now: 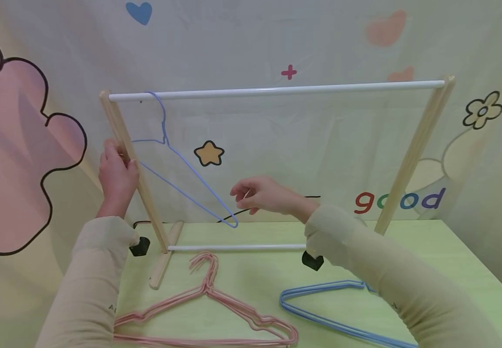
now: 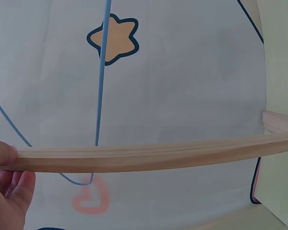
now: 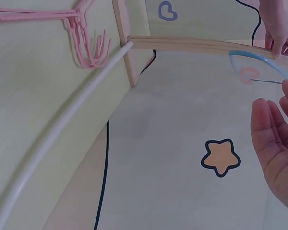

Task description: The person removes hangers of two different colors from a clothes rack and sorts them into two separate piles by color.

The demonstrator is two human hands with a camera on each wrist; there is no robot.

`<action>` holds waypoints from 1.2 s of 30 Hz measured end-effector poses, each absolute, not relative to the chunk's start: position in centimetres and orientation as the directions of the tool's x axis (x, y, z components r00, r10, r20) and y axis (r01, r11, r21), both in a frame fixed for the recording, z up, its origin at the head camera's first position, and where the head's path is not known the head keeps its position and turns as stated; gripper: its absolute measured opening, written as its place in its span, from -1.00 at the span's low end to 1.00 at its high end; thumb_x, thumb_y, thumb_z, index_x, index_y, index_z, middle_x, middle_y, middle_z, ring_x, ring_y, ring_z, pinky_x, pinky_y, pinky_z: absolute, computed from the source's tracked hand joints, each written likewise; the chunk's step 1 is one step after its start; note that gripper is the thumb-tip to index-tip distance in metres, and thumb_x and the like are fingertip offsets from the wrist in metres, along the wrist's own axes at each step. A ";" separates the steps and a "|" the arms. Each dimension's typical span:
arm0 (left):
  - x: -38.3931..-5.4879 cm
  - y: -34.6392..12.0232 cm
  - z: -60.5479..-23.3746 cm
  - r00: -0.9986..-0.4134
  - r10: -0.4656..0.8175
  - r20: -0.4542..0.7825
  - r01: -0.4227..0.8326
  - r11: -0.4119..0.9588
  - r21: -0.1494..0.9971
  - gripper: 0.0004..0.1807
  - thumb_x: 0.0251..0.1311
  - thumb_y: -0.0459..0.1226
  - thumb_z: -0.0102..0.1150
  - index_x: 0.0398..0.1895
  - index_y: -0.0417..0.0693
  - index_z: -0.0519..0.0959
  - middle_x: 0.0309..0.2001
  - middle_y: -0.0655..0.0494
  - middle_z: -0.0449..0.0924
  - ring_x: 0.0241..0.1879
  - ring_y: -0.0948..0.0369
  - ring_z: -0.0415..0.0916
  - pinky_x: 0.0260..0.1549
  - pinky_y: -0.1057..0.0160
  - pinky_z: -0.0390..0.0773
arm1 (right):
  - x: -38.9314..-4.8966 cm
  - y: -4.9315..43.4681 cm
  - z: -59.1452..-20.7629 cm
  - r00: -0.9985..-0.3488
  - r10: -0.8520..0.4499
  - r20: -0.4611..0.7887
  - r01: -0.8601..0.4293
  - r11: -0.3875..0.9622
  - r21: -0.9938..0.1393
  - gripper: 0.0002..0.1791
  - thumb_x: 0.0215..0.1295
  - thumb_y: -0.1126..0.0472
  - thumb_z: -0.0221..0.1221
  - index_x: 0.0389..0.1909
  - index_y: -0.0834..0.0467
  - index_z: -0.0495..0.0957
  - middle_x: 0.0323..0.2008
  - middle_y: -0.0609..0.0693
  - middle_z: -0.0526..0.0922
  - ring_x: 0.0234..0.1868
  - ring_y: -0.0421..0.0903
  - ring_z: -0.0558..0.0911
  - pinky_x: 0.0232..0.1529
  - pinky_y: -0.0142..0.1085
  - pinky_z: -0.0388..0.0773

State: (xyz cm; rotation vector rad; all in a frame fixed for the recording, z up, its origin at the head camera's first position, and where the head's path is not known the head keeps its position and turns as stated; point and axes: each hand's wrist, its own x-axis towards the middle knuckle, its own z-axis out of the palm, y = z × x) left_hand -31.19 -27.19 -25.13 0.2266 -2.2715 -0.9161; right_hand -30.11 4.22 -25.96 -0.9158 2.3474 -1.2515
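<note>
A single blue hanger (image 1: 164, 126) hangs by its hook from the rack's white top rail (image 1: 277, 90), near its left end. My left hand (image 1: 119, 174) grips the rack's left wooden post (image 1: 148, 203) partway up; the left wrist view shows thumb and fingers on either side of the post (image 2: 149, 158). Loosely bent and holding nothing, my right hand (image 1: 268, 194) is in the air just right of the hanger's lower corner. In the right wrist view, part of the blue hanger (image 3: 257, 55) shows beyond the right hand's (image 3: 278, 148) fingers, apart from them.
Several pink hangers (image 1: 207, 290) lie stacked on the light green table (image 1: 242, 270) in front of the rack. Several blue hangers (image 1: 316, 287) lie to their right, partly hidden by my right sleeve. A lower white rail (image 1: 237, 247) and a right wooden post (image 1: 411, 154) complete the frame.
</note>
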 end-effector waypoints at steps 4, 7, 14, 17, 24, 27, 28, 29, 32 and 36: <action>-31.2 -27.2 -25.1 -0.762 -0.384 0.522 0.087 0.738 0.669 -0.68 0.18 -0.36 -0.11 -0.03 -0.22 0.13 -0.06 -0.25 0.30 -0.07 -0.12 0.31 -0.11 -0.04 0.36 | -30.3 3.2 -25.7 -0.747 -0.664 0.005 -0.360 0.399 -0.844 -0.69 0.15 0.31 0.10 -0.04 0.20 0.43 -0.25 0.04 0.48 -0.33 -0.13 0.52 -0.29 -0.26 0.54; -31.2 -27.3 -25.2 -0.761 -0.383 0.524 0.085 0.741 0.666 -0.69 0.19 -0.35 -0.12 -0.03 -0.22 0.12 -0.06 -0.24 0.30 -0.07 -0.12 0.31 -0.10 -0.04 0.34 | -30.4 2.4 -25.6 -0.751 -0.660 -0.009 -0.324 0.381 -0.866 -0.68 0.14 0.32 0.11 -0.04 0.20 0.43 -0.28 0.03 0.49 -0.33 -0.11 0.52 -0.27 -0.23 0.55; -31.2 -27.2 -25.2 -0.763 -0.387 0.517 0.079 0.739 0.670 -0.70 0.19 -0.36 -0.12 -0.04 -0.22 0.13 -0.08 -0.24 0.30 -0.09 -0.11 0.31 -0.11 -0.04 0.35 | -30.5 0.9 -25.7 -0.739 -0.673 -0.039 -0.272 0.350 -0.896 -0.68 0.11 0.37 0.12 -0.07 0.25 0.43 -0.38 0.00 0.50 -0.37 -0.07 0.51 -0.36 -0.31 0.55; -31.2 -27.2 -25.2 -0.761 -0.388 0.519 0.079 0.740 0.668 -0.69 0.18 -0.36 -0.12 -0.04 -0.22 0.13 -0.08 -0.24 0.30 -0.08 -0.11 0.31 -0.10 -0.04 0.34 | -30.5 0.5 -25.9 -0.722 -0.689 -0.061 -0.258 0.350 -0.900 -0.74 0.12 0.40 0.09 -0.13 0.29 0.42 -0.44 -0.02 0.47 -0.45 -0.14 0.49 -0.41 -0.34 0.54; -31.3 -27.2 -25.2 -0.760 -0.386 0.523 0.079 0.743 0.664 -0.69 0.19 -0.35 -0.12 -0.02 -0.21 0.14 -0.07 -0.25 0.30 -0.07 -0.12 0.30 -0.11 -0.05 0.35 | -30.5 0.1 -25.5 -0.716 -0.692 -0.093 -0.230 0.360 -0.904 -0.87 0.13 0.45 0.05 -0.27 0.31 0.39 -0.50 0.00 0.42 -0.53 -0.15 0.46 -0.50 -0.36 0.50; -31.3 -27.2 -25.2 -0.762 -0.385 0.521 0.078 0.744 0.664 -0.69 0.18 -0.35 -0.12 -0.03 -0.21 0.14 -0.07 -0.25 0.30 -0.07 -0.13 0.30 -0.10 -0.05 0.34 | -30.3 0.3 -25.0 -0.719 -0.690 -0.084 -0.240 0.361 -0.901 -0.88 0.14 0.45 0.04 -0.29 0.30 0.36 -0.52 0.00 0.40 -0.55 -0.14 0.43 -0.49 -0.36 0.50; -31.3 -27.2 -25.2 -0.763 -0.386 0.519 0.078 0.742 0.666 -0.69 0.19 -0.35 -0.12 -0.03 -0.21 0.14 -0.07 -0.25 0.30 -0.07 -0.13 0.30 -0.10 -0.06 0.34 | -30.3 0.4 -24.8 -0.721 -0.688 -0.077 -0.250 0.362 -0.898 -0.88 0.14 0.45 0.04 -0.29 0.30 0.35 -0.52 0.00 0.39 -0.54 -0.14 0.43 -0.48 -0.35 0.50; -31.2 -27.2 -25.2 -0.762 -0.386 0.520 0.077 0.744 0.664 -0.69 0.18 -0.35 -0.11 -0.03 -0.21 0.14 -0.07 -0.25 0.30 -0.07 -0.13 0.30 -0.10 -0.05 0.33 | -30.3 0.5 -24.5 -0.725 -0.686 -0.067 -0.259 0.361 -0.896 -0.88 0.14 0.45 0.04 -0.29 0.29 0.35 -0.52 0.00 0.39 -0.54 -0.13 0.43 -0.47 -0.34 0.51; -31.2 -27.2 -25.2 -0.763 -0.386 0.518 0.074 0.744 0.664 -0.69 0.18 -0.35 -0.11 -0.04 -0.21 0.14 -0.06 -0.25 0.30 -0.07 -0.13 0.30 -0.10 -0.05 0.31 | -30.2 1.1 -23.9 -0.732 -0.680 -0.042 -0.285 0.363 -0.887 -0.88 0.14 0.45 0.05 -0.29 0.29 0.34 -0.51 0.01 0.38 -0.52 -0.12 0.44 -0.45 -0.31 0.54; -31.2 -27.2 -25.1 -0.764 -0.390 0.515 0.074 0.739 0.670 -0.71 0.19 -0.35 -0.12 -0.07 -0.22 0.13 -0.07 -0.24 0.30 -0.09 -0.12 0.30 -0.12 -0.03 0.32 | -30.2 2.4 -23.3 -0.739 -0.673 -0.029 -0.309 0.378 -0.873 -0.88 0.14 0.43 0.06 -0.30 0.28 0.34 -0.52 0.02 0.38 -0.52 -0.11 0.45 -0.44 -0.29 0.55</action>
